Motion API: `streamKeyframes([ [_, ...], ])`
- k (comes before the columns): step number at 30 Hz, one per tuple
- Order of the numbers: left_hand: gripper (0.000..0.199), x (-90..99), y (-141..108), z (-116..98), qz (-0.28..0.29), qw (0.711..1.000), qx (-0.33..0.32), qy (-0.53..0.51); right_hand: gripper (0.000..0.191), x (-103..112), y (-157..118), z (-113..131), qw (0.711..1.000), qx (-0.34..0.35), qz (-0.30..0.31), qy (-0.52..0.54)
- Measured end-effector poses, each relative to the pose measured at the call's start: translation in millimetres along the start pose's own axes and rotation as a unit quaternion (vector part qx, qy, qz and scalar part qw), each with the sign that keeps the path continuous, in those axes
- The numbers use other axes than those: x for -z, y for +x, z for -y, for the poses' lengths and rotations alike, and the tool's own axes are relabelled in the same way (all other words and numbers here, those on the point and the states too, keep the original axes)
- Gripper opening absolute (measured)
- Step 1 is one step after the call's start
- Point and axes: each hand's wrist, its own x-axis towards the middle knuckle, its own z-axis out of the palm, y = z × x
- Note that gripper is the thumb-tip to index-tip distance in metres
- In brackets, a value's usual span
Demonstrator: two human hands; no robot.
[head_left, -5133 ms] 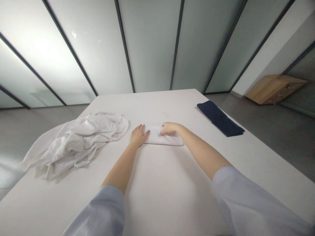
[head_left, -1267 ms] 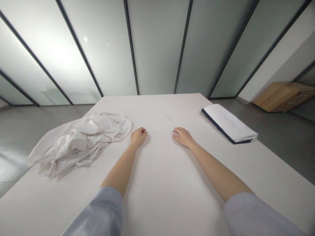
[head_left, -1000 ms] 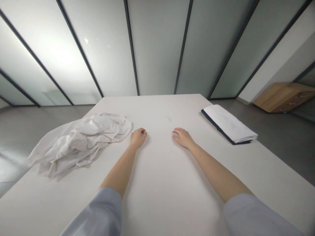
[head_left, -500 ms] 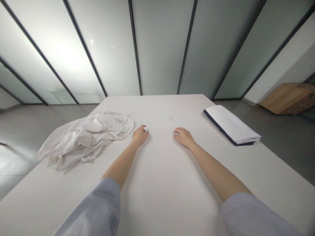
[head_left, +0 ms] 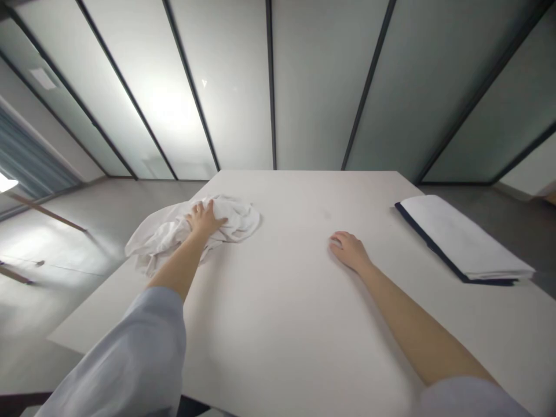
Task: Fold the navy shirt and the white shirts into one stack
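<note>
Pile: white fabric, crumpled, on the table along its left edge, toward the far-left corner. Covers part of that edge; can't tell if any hangs over.

Handling (my read): light, soft, limp, no stiffness to push against. Not fragile. Doesn't look slippery, but loose layers could slide on each other and trail. A pinch on one fold would likely bring a tangle along. Best hold: the rounded lip on the side facing mid-table, smooth and easy to get fingers under. Two holds spaced along one edge would spread it better than a fistful from the middle. Can't make out hems, sleeves or openings in the bunch.

Left hand: over the pile's middle, palm down, fingers and thumb spread wide. Nothing visibly gripped; contact or slight hover, can't tell.

Right hand: right of mid-table, low at the surface, fingers loosely curled, narrow gap to the thumb, nothing visible in it. Well apart from the pile.

Right edge of the table: white fold, flat and neat, on top of navy fold, which shows as a strip along the left and near sides. Neither hand touches them.

Beyond the far edge: frosted panels.
</note>
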Motion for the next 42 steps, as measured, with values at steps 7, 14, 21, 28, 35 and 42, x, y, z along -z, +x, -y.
streamKeyframes([
  [7,0.031,3.4,33.6,30.1,-0.027,0.982,0.115,-0.15,0.029,-1.8,2.0,0.7,1.0,0.003,-0.001,-0.004],
  [14,0.029,32.5,68.8,-59.3,-0.208,0.863,0.046,-0.458,0.028,-2.2,2.8,6.9,1.0,-0.015,-0.002,0.009],
  [21,0.022,-12.9,-13.9,-185.8,0.25,0.799,-0.212,-0.503,0.036,13.4,1.8,-9.3,0.952,-0.126,-0.242,0.137],
  [28,0.029,-57.6,-75.2,-198.1,0.361,0.834,-0.243,-0.34,0.034,22.4,0.7,-14.8,0.972,-0.066,-0.219,0.06],
  [35,0.029,-55.1,-66.2,-187.4,0.192,0.886,-0.392,-0.157,0.045,20.2,-4.6,18.7,0.994,-0.035,0.064,-0.087],
  [42,0.051,-60.7,-60.2,-180.9,0.022,0.974,-0.219,-0.055,0.031,46.8,-15.9,69.6,0.99,0.055,0.111,-0.069],
])
